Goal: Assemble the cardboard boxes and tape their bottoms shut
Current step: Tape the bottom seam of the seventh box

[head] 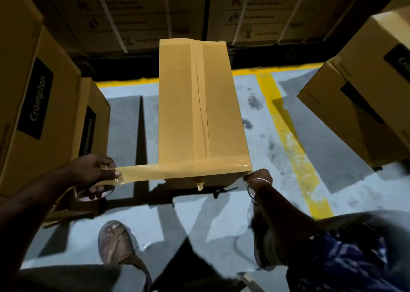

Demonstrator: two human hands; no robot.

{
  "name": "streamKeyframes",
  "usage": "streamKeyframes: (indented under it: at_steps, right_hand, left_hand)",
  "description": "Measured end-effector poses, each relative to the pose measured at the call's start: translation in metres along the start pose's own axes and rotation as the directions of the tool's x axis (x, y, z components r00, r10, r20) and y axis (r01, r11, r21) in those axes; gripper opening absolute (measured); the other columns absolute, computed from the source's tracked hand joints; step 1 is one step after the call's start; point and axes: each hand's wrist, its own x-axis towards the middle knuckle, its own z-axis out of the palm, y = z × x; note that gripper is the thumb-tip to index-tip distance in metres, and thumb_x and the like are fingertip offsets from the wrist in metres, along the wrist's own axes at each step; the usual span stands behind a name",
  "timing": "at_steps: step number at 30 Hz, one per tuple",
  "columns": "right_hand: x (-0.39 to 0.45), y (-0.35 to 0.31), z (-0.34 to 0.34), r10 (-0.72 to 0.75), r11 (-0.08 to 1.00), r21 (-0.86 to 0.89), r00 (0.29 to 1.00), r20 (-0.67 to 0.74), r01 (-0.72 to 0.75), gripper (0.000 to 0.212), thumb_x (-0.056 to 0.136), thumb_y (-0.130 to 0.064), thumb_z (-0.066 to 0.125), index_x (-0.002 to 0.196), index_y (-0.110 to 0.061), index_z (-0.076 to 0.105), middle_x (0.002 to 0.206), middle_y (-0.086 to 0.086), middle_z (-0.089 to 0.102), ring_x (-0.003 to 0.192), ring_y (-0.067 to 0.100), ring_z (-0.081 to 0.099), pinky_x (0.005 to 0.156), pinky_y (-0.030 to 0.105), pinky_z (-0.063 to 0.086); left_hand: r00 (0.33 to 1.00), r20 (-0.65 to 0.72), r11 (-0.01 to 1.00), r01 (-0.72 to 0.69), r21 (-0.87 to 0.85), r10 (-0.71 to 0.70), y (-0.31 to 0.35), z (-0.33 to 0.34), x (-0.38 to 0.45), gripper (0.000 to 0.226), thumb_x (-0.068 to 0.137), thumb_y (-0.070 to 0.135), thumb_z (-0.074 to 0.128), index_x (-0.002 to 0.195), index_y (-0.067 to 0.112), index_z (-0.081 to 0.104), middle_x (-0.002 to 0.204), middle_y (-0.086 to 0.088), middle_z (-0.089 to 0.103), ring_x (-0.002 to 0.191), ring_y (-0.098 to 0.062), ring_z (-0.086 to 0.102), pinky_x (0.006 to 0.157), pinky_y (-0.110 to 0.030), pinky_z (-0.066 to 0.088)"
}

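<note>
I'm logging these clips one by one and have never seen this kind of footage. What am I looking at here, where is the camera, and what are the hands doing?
There is no machine: a person wears one camera on the head, looking down at their own hands. A cardboard box stands on the grey floor, its upturned face already taped along the middle seam. The left hand grips a tape roll and stretches a tape strip along the box's near edge. The right hand is at the box's near right corner; whether it pinches the tape there is unclear. Printed cartons stand around.
</note>
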Motion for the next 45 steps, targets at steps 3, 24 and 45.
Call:
streamKeyframes:
  at_steps: [3, 24, 45]
  right_hand:
    - [-0.005, -0.003, -0.028, -0.048, 0.995, 0.081, 0.986, -0.160, 0.062, 0.026, 0.087, -0.025, 0.074, 0.094, 0.000, 0.078, 0.098, 0.020, 0.076, 0.102, 0.038, 0.071, 0.087, 0.040, 0.058]
    - [-0.288, -0.085, 0.109, -0.946, 0.314, -0.030, 0.316, 0.076, 0.949, 0.026, 0.093, -0.026, 0.050, 0.095, -0.011, 0.071, 0.099, 0.013, 0.060, 0.079, 0.030, 0.061, 0.069, 0.036, 0.051]
    - [-0.280, -0.067, 0.088, -0.936, 0.343, -0.119, 0.350, 0.039, 0.932, 0.026, 0.098, -0.015, 0.043, 0.114, -0.026, 0.061, 0.099, -0.005, 0.060, 0.085, 0.015, 0.056, 0.066, 0.034, 0.052]
  left_hand:
    - [1.000, -0.013, 1.000, -0.014, 0.000, 0.014, 0.005, -0.001, -0.004, 0.022, 0.100, 0.016, 0.068, 0.096, -0.006, 0.069, 0.060, -0.021, 0.060, 0.044, -0.026, 0.052, 0.044, -0.034, 0.049]
    - [0.992, -0.115, 0.995, -0.048, 0.085, 0.058, 0.026, -0.009, -0.012, 0.024, 0.093, 0.025, 0.079, 0.082, 0.003, 0.078, 0.046, -0.003, 0.060, 0.037, -0.010, 0.047, 0.042, -0.021, 0.039]
    - [0.874, -0.485, 0.981, -0.113, -0.160, 0.021, 0.031, -0.014, -0.007, 0.032, 0.099, 0.030, 0.071, 0.078, 0.007, 0.068, 0.052, -0.006, 0.063, 0.032, -0.010, 0.056, 0.037, -0.021, 0.043]
